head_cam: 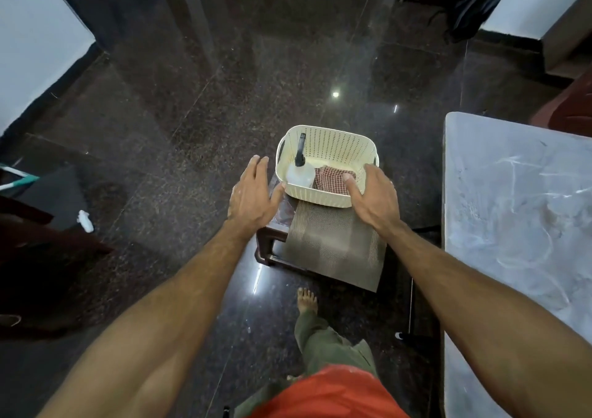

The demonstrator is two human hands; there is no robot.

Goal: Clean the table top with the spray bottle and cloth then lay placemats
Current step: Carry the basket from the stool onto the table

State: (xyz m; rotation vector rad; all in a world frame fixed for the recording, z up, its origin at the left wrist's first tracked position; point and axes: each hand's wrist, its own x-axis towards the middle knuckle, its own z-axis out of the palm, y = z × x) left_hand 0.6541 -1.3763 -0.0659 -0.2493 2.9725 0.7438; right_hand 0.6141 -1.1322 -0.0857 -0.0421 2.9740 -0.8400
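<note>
A cream perforated basket (pixel 339 142) stands on a dark low stool (pixel 267 248). Inside it lies a clear spray bottle (pixel 299 174) with a black nozzle, beside a red-checked cloth (pixel 330 179). Brown woven placemats (pixel 333 244) lie on the stool, partly under the basket's near edge. My left hand (pixel 253 193) hovers open just left of the basket, thumb close to its corner. My right hand (pixel 373 193) rests over the basket's near right rim, thumb inside touching the cloth. The white marble table top (pixel 519 212) is at the right.
Dark polished stone floor lies all around. My bare foot (pixel 307 299) stands just behind the stool. A crumpled white scrap (pixel 86 220) lies on the floor at left, near dark furniture. Walls and dark objects stand at the far corners.
</note>
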